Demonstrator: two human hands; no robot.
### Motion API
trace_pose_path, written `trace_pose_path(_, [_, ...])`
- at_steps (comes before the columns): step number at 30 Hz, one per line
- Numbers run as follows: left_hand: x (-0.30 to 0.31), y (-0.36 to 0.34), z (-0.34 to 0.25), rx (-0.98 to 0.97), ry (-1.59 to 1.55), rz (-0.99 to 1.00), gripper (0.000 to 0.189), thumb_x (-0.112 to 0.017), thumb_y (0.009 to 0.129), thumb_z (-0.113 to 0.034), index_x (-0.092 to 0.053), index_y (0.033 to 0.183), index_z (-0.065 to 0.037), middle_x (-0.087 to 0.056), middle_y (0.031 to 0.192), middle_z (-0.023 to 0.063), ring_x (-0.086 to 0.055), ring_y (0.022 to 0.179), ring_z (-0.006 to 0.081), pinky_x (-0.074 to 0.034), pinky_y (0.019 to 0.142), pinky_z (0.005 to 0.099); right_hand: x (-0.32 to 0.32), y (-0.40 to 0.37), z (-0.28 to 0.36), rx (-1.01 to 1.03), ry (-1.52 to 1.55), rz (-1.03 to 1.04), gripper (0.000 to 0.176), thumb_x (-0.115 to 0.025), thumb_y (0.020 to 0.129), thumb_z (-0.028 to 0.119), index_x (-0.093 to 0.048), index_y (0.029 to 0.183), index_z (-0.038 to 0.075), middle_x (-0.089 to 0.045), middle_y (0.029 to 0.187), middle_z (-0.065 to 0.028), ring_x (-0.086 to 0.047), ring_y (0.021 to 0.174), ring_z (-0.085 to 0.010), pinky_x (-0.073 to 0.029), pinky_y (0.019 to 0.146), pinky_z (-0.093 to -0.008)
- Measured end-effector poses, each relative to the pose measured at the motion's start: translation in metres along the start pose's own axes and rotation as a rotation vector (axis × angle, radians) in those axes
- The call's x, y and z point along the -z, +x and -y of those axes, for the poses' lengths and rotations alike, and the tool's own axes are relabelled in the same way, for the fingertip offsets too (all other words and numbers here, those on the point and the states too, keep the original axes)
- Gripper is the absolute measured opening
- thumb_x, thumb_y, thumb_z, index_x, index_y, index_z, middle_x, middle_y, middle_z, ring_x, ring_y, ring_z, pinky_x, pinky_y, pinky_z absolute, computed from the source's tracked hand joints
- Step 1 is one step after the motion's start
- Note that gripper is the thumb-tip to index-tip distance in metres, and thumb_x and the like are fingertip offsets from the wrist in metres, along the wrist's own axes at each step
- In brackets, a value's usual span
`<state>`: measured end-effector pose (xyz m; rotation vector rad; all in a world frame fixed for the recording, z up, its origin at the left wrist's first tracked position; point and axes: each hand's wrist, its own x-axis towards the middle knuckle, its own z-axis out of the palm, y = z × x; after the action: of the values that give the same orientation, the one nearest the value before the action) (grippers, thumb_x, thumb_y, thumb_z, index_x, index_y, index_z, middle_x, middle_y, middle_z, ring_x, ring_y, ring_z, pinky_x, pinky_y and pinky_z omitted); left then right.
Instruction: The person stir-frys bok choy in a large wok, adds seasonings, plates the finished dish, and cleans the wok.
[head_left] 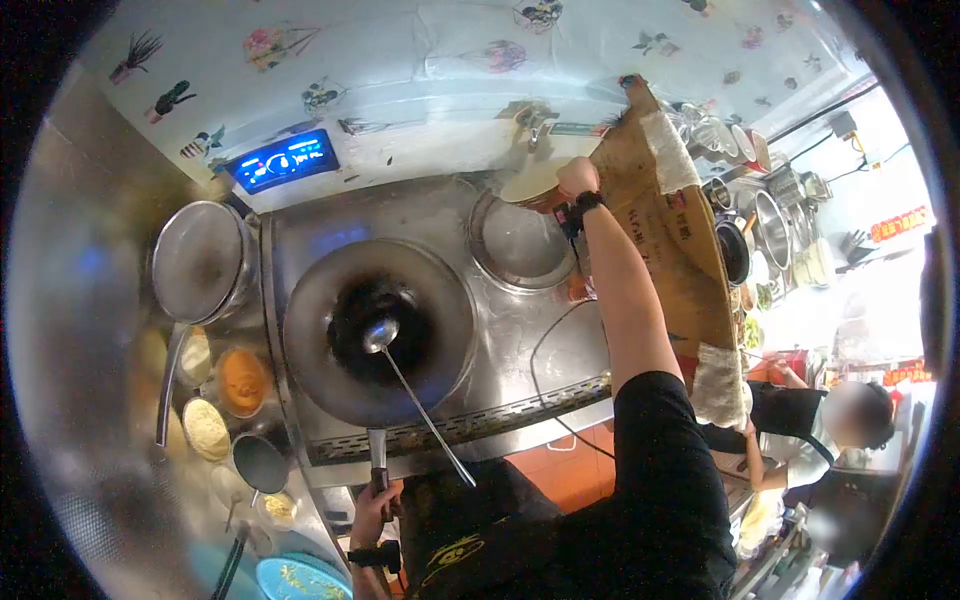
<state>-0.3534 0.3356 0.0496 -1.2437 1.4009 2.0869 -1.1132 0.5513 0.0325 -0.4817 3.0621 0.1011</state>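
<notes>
Wrapped round the dark handle of a large wok [320, 375], my left hand [374, 512] is closed near the bottom of the view. The wok sits on the steel stove top and looks dark inside. A metal ladle [410, 392] rests in it, its long handle lying over the rim towards me. My right arm reaches far forward; my right hand [577, 178] is closed at the rim of a pale container [533, 182] near the wall. Just below that container stands a round metal pot [520, 243]. What my right fingers grip is too small to make out.
A cardboard sheet [665, 240] stands right of my right arm. At left are a strainer [200, 262], a bowl of orange food [243, 382] and several other bowls. A lit display [284, 161] is at the wall. A co-worker [800, 430] stands at far right.
</notes>
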Motion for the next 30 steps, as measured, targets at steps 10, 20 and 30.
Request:
trace_pose_path(10, [-0.008,-0.007,-0.009,0.013,-0.078,-0.032,0.018,-0.062,0.094,-0.024,-0.057,0.097,-0.007,-0.06,0.077,0.0037,-0.061,0.066,0.0156,-0.05,0.061,0.0304,0.001,-0.078,0.024,-0.084,-0.052,0.043,0.021,-0.056,0.089,0.01,-0.073,0.1,0.006,-0.072,0.106,-0.017,-0.071,0.097,-0.0355,-0.058,0.08,-0.044])
trace_pose_path(20, [-0.004,-0.004,-0.001,0.019,-0.131,-0.07,0.023,-0.063,0.095,-0.026,-0.058,0.102,-0.005,-0.06,0.077,0.0036,-0.062,0.069,0.0154,-0.05,0.061,0.0296,-0.172,-0.084,-0.03,0.423,-0.238,0.058,0.027,-0.07,0.074,0.03,-0.073,0.081,0.005,-0.072,0.089,-0.0201,-0.071,0.08,-0.0332,-0.057,0.073,-0.0458])
trace_pose_path(30, [0.0,0.0,0.007,0.001,-0.088,-0.034,0.022,-0.065,0.093,-0.027,-0.058,0.097,-0.006,-0.059,0.072,0.0029,-0.061,0.064,0.0139,-0.05,0.058,0.0297,-0.021,-0.02,0.008,0.265,-0.029,0.042,0.022,-0.064,0.078,0.025,-0.074,0.076,0.005,-0.073,0.081,-0.0125,-0.071,0.079,-0.0307,-0.056,0.069,-0.0425])
